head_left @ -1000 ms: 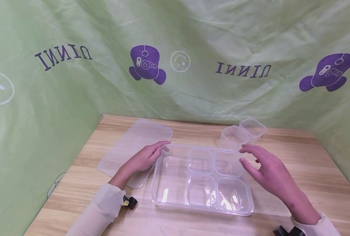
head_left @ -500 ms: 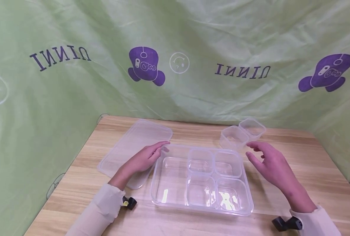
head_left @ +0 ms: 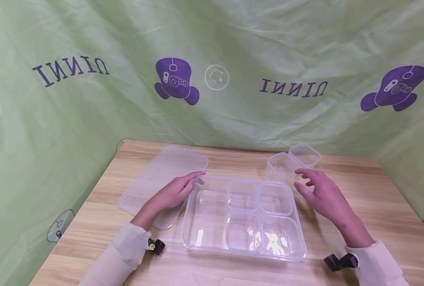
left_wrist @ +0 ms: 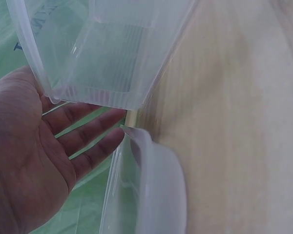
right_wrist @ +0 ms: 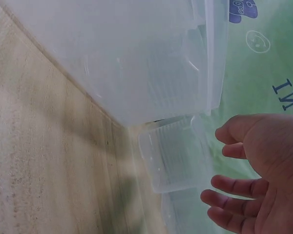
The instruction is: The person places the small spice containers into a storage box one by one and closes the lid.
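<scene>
My left hand (head_left: 178, 191) rests at the far left corner of a large clear rectangular plastic box (head_left: 206, 251). In the left wrist view several of its fingers (left_wrist: 95, 131) stretch straight along the outside, below the rim; part of the hand is hidden behind the wall. Four-square in the box's right part stand several small clear square containers (head_left: 243, 234); its left part holds none. Off the box's right side hovers my right hand (head_left: 324, 196), fingers loosely bent and apart, holding nothing. Its fingertips are close to a small clear container (head_left: 281, 166) behind the box.
Another small container (head_left: 306, 154) stands against that one at the back. A flat translucent lid (head_left: 155, 174) lies left of the box, partly under my left forearm. A green printed curtain (head_left: 233, 119) closes off the wooden table's (head_left: 101, 238) back and sides.
My right hand has shifted right from the box's far right corner, then slightly back left toward the rear containers. The left hand and the box stay where they were.
</scene>
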Action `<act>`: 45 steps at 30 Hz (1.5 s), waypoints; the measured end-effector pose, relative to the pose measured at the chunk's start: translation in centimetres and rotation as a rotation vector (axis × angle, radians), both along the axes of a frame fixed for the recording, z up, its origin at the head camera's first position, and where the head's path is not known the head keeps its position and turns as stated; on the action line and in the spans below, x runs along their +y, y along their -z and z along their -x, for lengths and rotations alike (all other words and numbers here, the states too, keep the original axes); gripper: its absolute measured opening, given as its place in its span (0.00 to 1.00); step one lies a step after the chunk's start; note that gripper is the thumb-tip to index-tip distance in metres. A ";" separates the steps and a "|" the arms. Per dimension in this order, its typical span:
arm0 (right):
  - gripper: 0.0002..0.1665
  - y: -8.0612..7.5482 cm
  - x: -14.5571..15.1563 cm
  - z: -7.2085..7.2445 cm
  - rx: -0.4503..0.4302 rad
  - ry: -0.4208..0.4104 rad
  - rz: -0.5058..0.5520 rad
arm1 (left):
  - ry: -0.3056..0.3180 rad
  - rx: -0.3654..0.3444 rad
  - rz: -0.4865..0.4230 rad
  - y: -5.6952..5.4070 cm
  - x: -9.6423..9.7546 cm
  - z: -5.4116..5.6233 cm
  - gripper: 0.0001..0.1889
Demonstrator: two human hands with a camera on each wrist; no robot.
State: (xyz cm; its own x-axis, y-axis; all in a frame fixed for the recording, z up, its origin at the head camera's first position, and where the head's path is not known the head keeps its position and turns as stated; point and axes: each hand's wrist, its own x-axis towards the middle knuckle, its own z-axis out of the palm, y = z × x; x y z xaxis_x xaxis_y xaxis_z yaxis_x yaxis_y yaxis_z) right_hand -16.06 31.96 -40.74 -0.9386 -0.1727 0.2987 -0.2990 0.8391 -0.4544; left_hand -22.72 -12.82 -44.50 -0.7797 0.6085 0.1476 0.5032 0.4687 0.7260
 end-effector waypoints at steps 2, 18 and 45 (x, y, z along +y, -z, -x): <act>0.24 0.1 0.0 0.0 -0.022 0.004 0.000 | -0.001 0.001 -0.003 0.1 0.0 0.0 0.23; 0.20 0.3 -0.3 0.6 -0.034 0.010 -0.023 | -0.013 -0.004 -0.018 0.4 0.0 0.2 0.24; 0.28 0.6 -0.9 1.4 -0.081 0.127 -0.020 | -0.014 -0.017 -0.021 0.3 0.0 0.4 0.24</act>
State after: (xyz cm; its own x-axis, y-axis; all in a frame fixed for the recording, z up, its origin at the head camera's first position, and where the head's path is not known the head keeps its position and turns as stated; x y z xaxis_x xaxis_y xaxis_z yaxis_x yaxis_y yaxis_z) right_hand -17.45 31.11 -41.39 -0.9741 -0.0562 0.2188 -0.1529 0.8771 -0.4553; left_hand -23.10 -12.84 -44.76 -0.7905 0.5945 0.1472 0.4845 0.4600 0.7441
